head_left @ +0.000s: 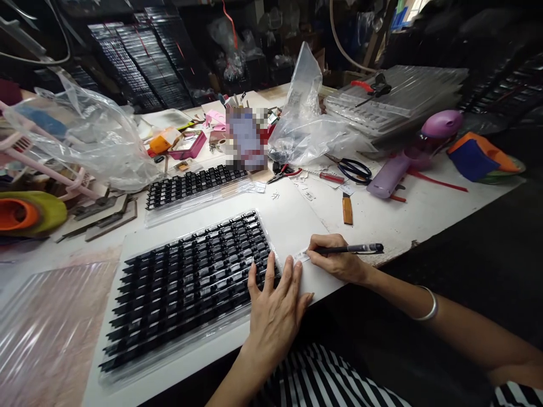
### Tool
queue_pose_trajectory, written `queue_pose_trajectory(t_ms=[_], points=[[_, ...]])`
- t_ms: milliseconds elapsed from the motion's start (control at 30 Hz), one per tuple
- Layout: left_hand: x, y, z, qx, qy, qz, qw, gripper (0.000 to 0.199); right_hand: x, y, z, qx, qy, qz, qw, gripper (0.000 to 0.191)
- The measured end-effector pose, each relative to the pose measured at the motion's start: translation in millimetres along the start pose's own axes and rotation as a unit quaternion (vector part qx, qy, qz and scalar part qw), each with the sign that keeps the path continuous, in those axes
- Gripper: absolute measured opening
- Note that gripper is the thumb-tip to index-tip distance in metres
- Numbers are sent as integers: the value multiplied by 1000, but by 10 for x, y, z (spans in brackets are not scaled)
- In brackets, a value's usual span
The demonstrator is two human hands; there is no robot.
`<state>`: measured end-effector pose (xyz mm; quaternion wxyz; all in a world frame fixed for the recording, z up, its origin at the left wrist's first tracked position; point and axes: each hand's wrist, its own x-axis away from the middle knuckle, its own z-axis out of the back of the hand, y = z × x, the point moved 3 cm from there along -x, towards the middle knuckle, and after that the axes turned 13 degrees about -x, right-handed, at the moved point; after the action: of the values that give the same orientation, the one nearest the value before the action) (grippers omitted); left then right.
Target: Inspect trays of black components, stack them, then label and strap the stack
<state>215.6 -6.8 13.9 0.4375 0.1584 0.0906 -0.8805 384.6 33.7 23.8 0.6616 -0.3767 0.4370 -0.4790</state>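
Note:
Between the fingers of my right hand (337, 261) is a dark pen (356, 249), its tip at a small white paper slip (300, 256) on the table. My left hand (275, 305) lies with its fingers spread, the fingertips at the right end of a clear plastic tray (271, 240) and near the slip. Rows of small black plastic parts (186, 277) fill that tray. Farther back stands a second batch of black parts (195, 183) in another clear tray. The writing on the slip is too small to read.
Right of centre lie an orange cutter (347, 209), scissors (354, 169), a red-handled screwdriver (331, 177) and pliers (284, 171). Clear plastic bags (314, 133) and stacked clear trays (399, 102) stand behind. At the right are purple (390, 175) and orange-blue items (479, 158). Clear plastic sheets (51, 328) lie left.

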Motion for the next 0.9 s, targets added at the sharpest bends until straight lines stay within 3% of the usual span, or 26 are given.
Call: queue_pose_trajectory(t_ms=[567, 900], points=[[-2, 3, 6, -7, 4, -4, 1000, 47, 23, -12, -20, 20, -41, 13, 999, 20], [-5, 7, 0, -5, 0, -3, 1000, 47, 21, 7, -11, 16, -36, 8, 999, 21]])
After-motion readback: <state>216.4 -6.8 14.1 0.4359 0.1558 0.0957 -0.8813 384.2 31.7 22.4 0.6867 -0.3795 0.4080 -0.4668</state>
